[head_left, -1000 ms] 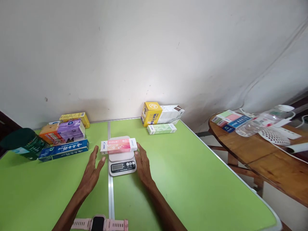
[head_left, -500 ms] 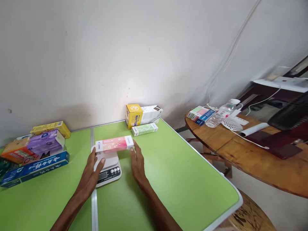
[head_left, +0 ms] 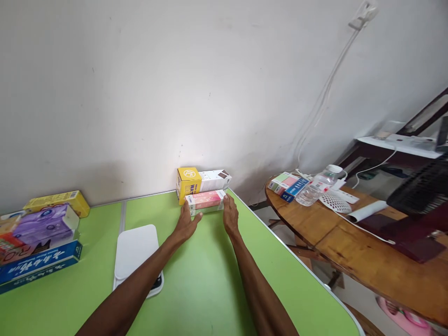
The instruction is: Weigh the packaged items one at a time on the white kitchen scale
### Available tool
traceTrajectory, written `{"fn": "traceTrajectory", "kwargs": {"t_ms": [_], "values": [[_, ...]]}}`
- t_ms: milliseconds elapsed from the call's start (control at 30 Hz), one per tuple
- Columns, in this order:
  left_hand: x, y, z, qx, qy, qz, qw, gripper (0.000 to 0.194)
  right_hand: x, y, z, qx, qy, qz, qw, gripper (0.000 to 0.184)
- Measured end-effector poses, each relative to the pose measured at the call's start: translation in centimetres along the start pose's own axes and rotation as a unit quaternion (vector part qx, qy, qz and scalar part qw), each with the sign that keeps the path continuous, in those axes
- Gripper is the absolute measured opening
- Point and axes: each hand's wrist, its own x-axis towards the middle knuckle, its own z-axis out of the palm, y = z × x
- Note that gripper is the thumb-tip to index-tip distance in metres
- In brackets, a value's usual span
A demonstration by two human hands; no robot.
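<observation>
A long pink-and-white toothpaste-style box (head_left: 206, 199) lies between my two hands at the far right part of the green table. Its left end is gripped by my left hand (head_left: 185, 224), thumb toward me, while my right hand (head_left: 231, 215) presses its right end. Directly beneath it shows a strip of the pale green box (head_left: 209, 210); the two look stacked. Behind them stand a yellow box (head_left: 189, 182) and a white box (head_left: 214, 180). A white kitchen scale (head_left: 137, 249) with a bare platform is partly covered by my left forearm.
On the left are a blue box (head_left: 42, 262), a purple tissue pack (head_left: 45, 224) and a yellow carton (head_left: 58, 203). A wooden table (head_left: 329, 228) at the right bears a plastic bottle (head_left: 318, 185) and small boxes (head_left: 289, 185). The wall (head_left: 150, 93) rises behind.
Both hands have carried the pink box off the scale, right and away from me, onto the pale green box. The camera view has shifted slightly.
</observation>
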Motion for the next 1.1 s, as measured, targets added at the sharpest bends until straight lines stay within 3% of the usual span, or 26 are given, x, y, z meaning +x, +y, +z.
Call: {"fn": "traceTrajectory", "kwargs": {"t_ms": [100, 200, 333, 433, 533, 600, 700, 800, 933, 1000, 1100], "values": [[0.5, 0.2, 0.1, 0.015, -0.022, -0.045, 0.999, 0.115, 0.4, 0.6, 0.6, -0.007, -0.020, 0.007, 1.000, 0.100], [0.6, 1.1, 0.0, 0.013, -0.038, -0.047, 0.998, 0.119, 0.5, 0.9, 0.7, -0.007, -0.032, 0.015, 0.999, 0.107], [-1.7, 3.0, -1.4, 0.004, -0.034, -0.025, 0.999, 0.114, -0.7, 0.3, -0.2, -0.018, -0.012, 0.017, 1.000, 0.115], [-6.7, 4.4, -4.3, 0.015, -0.062, -0.016, 0.998, 0.101, -4.5, -0.4, -1.0, -0.044, 0.007, -0.009, 0.999, 0.116], [-13.4, 5.1, -7.9, 0.022, -0.068, -0.025, 0.997, 0.093, -9.9, -1.7, -1.6, -0.072, -0.006, -0.033, 0.997, 0.101], [-17.7, 4.9, -10.3, 0.015, -0.017, -0.033, 0.999, 0.086, -13.5, -3.2, -1.5, -0.094, -0.034, -0.063, 0.993, 0.090], [-23.5, 3.9, -14.0, 0.015, 0.140, -0.059, 0.988, 0.072, -19.3, -6.4, 0.0, -0.092, -0.107, -0.116, 0.983, 0.083], [-27.5, 1.8, -18.8, 0.067, 0.323, -0.101, 0.939, 0.064, -24.9, -10.1, 3.8, -0.020, -0.228, -0.152, 0.962, 0.074], [-29.6, -2.3, -26.7, 0.152, 0.498, -0.134, 0.843, 0.070, -29.8, -13.6, 12.5, 0.088, -0.400, -0.107, 0.906, 0.072], [-29.8, -4.5, -30.3, 0.154, 0.539, -0.157, 0.813, 0.072, -31.1, -14.5, 17.6, 0.110, -0.438, -0.071, 0.889, 0.083], [-29.7, -7.1, -34.1, 0.133, 0.538, -0.189, 0.811, 0.071, -32.1, -15.1, 24.3, 0.113, -0.441, -0.026, 0.890, 0.103]]}}
